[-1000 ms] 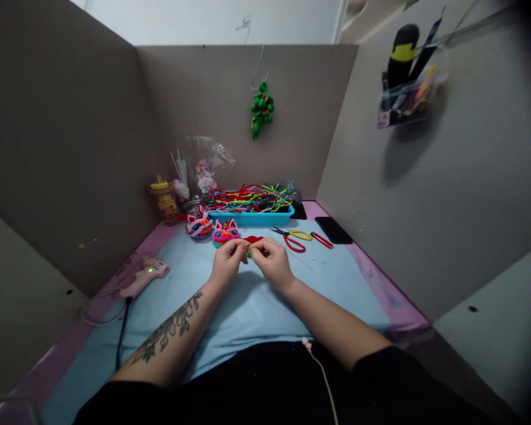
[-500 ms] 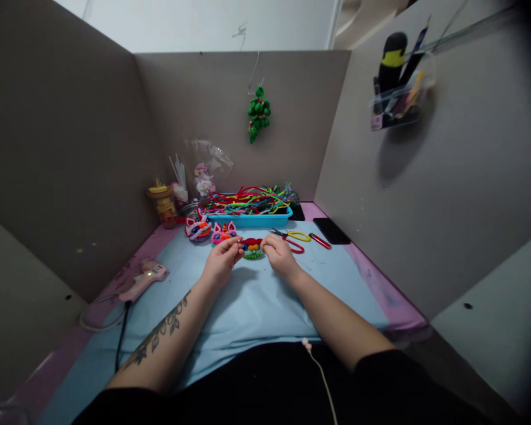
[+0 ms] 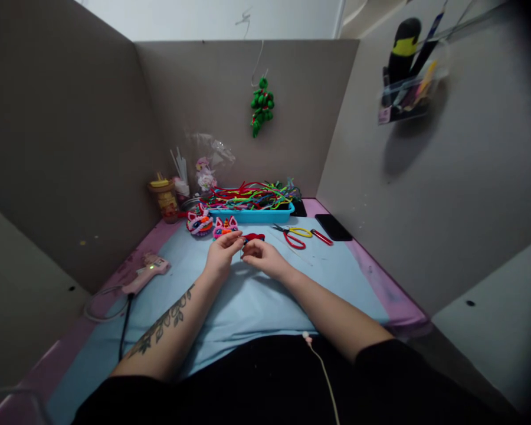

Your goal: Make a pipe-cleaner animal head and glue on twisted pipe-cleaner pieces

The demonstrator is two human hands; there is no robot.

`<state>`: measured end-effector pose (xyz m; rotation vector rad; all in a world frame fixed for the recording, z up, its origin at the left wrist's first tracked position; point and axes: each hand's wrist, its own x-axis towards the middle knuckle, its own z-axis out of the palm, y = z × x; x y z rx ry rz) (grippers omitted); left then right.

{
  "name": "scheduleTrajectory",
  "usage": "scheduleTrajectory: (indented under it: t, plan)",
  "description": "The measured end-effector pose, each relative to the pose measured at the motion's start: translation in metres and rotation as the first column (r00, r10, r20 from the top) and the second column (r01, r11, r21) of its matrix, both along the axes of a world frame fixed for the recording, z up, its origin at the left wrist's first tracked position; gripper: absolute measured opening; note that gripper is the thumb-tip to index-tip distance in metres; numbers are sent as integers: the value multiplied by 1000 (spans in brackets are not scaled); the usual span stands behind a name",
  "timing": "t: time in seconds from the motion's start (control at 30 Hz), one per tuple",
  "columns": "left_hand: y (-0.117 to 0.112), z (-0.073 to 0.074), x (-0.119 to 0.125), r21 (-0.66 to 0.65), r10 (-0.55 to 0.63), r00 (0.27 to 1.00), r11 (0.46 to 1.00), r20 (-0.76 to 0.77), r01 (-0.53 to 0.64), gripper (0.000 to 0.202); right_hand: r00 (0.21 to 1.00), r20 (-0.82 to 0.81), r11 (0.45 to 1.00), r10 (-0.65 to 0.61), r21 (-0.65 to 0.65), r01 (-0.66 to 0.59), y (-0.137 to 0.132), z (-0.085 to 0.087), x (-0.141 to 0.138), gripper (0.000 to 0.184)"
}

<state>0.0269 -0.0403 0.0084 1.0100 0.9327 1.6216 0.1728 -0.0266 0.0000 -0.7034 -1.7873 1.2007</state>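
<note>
A small pipe-cleaner figure (image 3: pixel 255 236) with a red top is between my two hands over the blue cloth. My left hand (image 3: pixel 221 254) pinches its left edge between thumb and fingertips. My right hand (image 3: pixel 268 258) curls in front of it with fingers bent, hiding most of the piece. A thin strand shows between the fingertips; I cannot tell what it is attached to. Just behind my left hand stands a pink-eared pipe-cleaner head (image 3: pixel 225 226), with another similar head (image 3: pixel 199 223) to its left.
A blue tray (image 3: pixel 252 216) full of colourful pipe cleaners stands at the back. Scissors (image 3: pixel 295 238), a small red tool (image 3: pixel 322 237) and a phone (image 3: pixel 333 227) lie at right. At left are a pink glue gun (image 3: pixel 147 275) with its cord and a lidded cup (image 3: pixel 166 198).
My right hand has moved left and closer to my left hand, now covering the figure's orange and green lower part. The view has shifted slightly.
</note>
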Motion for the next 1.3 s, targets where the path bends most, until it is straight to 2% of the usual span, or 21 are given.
scheduleTrajectory:
  t: [0.1,0.2,0.4,0.53,0.7,1.07,1.3]
  plan:
    - [0,0,0,-15,9,1000,1000,24,-8,39,998,21,997,-60,52,58,-5,0,-6,14]
    - [-2,2,2,-48,-30,996,998,86,34,40,995,46,992,-93,90,88,-7,3,-7,12]
    - [-5,5,4,-85,-119,973,987,197,138,41,994,39,991,-102,92,98,-8,4,-6,16]
    - [-5,7,0,-121,-122,950,979,287,163,34,997,1,994,-80,73,80,-11,5,-3,15]
    - [-5,9,-6,-140,-185,916,959,356,248,28,995,19,989,-98,117,95,-15,7,1,13]
    - [-5,4,-8,-24,-328,866,931,377,363,30,994,58,984,-97,158,87,-22,14,2,11]
    - [-6,2,-7,35,-332,900,941,283,336,28,994,85,983,-67,177,51,-27,19,3,10]
